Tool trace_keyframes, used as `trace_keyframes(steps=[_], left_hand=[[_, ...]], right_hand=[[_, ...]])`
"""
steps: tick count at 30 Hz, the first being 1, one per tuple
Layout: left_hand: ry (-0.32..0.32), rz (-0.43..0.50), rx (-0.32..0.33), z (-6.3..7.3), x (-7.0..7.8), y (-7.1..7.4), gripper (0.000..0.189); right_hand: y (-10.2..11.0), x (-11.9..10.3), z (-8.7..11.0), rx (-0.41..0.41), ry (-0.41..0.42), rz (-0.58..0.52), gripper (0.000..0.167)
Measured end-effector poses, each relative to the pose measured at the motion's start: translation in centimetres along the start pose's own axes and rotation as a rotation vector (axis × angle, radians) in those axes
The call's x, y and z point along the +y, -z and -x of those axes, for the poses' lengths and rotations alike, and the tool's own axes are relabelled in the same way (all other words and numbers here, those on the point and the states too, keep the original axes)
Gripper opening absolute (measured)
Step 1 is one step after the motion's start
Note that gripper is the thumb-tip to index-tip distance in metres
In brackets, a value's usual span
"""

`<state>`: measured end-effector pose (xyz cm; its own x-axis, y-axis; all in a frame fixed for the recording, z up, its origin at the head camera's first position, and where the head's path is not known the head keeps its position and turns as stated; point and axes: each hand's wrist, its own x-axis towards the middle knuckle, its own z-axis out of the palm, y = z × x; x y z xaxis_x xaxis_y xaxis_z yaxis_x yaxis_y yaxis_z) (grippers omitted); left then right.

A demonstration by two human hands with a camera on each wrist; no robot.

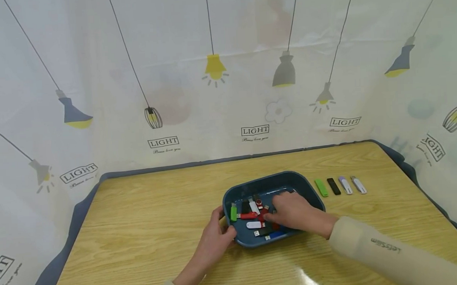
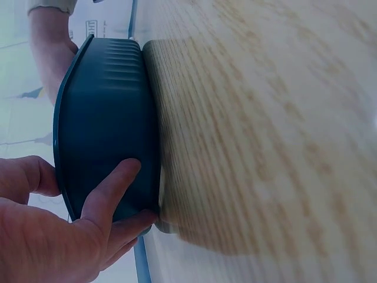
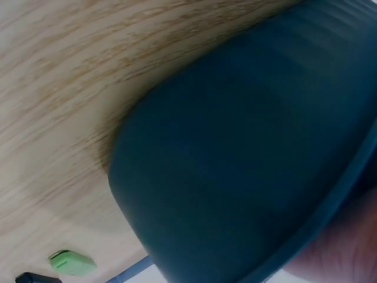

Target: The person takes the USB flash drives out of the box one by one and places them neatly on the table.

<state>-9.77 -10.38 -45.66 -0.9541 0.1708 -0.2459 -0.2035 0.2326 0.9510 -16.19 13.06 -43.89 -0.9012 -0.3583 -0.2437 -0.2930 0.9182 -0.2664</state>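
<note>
A dark blue plastic basin [image 1: 245,244] stands on the table with several USB flash drives lying loose in it. Among them are a green drive [image 1: 233,212], a red drive [image 1: 248,216] and a white drive [image 1: 254,225]. My left hand [image 1: 212,240] grips the basin's left end, thumb at the rim and fingers along the outer wall [image 2: 112,124]. Over the right side my right hand [image 1: 292,210] reaches down into the basin, its thumb close to some red drives. Its fingertips are mostly hidden, and I cannot tell whether they pinch a drive.
Right of the basin, a row of flash drives lies on the wooden table [image 1: 151,218]: a green one [image 1: 321,187], a black one [image 1: 334,186], a purple-and-white one [image 1: 345,185] and a white one [image 1: 358,185]. A lamp-printed curtain [image 1: 197,118] surrounds the table's back and sides.
</note>
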Motion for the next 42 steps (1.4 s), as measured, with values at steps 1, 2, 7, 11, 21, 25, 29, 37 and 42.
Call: trace_keyframes(steps=[1, 2, 7, 11, 21, 25, 29, 37, 42], left_hand=[[0.0, -0.005, 0.001, 0.0, 0.0, 0.0, 0.072], [0.0, -0.009, 0.003, 0.0, 0.1, 0.0, 0.072], [0.0, -0.012, 0.001, 0.0, 0.1, -0.1, 0.072], [0.0, -0.01, 0.002, -0.1, 0.1, -0.1, 0.073], [0.004, -0.025, 0.01, -0.1, 0.1, -0.2, 0.073], [0.005, -0.039, 0.017, -0.1, 0.1, -0.2, 0.073], [0.001, -0.045, 0.019, -0.1, 0.2, -0.2, 0.073], [0.0, -0.015, 0.011, -0.1, 0.2, -0.2, 0.074], [0.001, -0.023, 0.015, -0.1, 0.2, -0.3, 0.074]], right_hand=[[0.0, 0.0, 0.0, 0.001, -0.003, 0.011, 0.05], [0.0, -0.1, 0.0, 0.004, -0.006, 0.02, 0.05], [-0.2, -0.1, 0.1, 0.006, 0.008, 0.005, 0.037], [-0.2, 0.0, 0.0, 0.001, 0.052, -0.03, 0.023], [-0.3, 1.2, -1.2, 0.062, 0.19, 0.036, 0.013], [0.1, 1.8, -1.4, 0.052, 0.162, 0.049, 0.027], [0.5, 2.1, -1.2, 0.06, 0.132, 0.066, 0.05], [0.7, 2.4, -1.2, 0.047, 0.103, 0.066, 0.062], [0.5, 2.4, -1.4, -0.004, 0.09, 0.015, 0.045]])
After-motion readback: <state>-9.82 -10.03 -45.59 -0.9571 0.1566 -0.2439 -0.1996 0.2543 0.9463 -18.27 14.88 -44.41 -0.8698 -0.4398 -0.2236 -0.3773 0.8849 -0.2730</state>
